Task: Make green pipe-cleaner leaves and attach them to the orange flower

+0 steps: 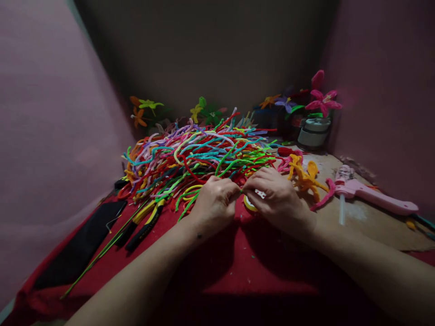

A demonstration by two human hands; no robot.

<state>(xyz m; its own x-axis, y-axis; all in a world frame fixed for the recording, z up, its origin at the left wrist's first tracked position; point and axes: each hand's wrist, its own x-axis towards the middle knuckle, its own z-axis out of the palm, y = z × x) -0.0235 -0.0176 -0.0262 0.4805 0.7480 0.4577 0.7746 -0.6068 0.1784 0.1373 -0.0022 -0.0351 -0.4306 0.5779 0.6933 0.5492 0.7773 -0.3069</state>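
A red cloth [217, 271] covers most of the work surface, and on it, at the far side, lies a big heap of pipe cleaners [200, 154] in many colours, still straight or loosely curved and not yet shaped. At the right is a bare wooden board [367, 222], where a pink glue gun [370, 194] rests on its side. Finished flowers stand along the back: a pink flower [322, 100] above a grey roll [314, 131], and orange and green flowers [142, 111] at the far left. Near the right hand lies an orange twisted figure [306, 176], which looks already formed. At the left, yellow-handled pliers [146, 222] and a black sleeve [81, 246] lie on the cloth. The left hand [214, 203] and the right hand [277, 199] meet in the middle, both closed narrowly with the fingertips pinching a thin green pipe cleaner [190, 203] between them, just above a small red piece with a yellow ring [249, 206]. I judge the work is at an early or middle point: several flowers are made, but most of the heap remains unused.
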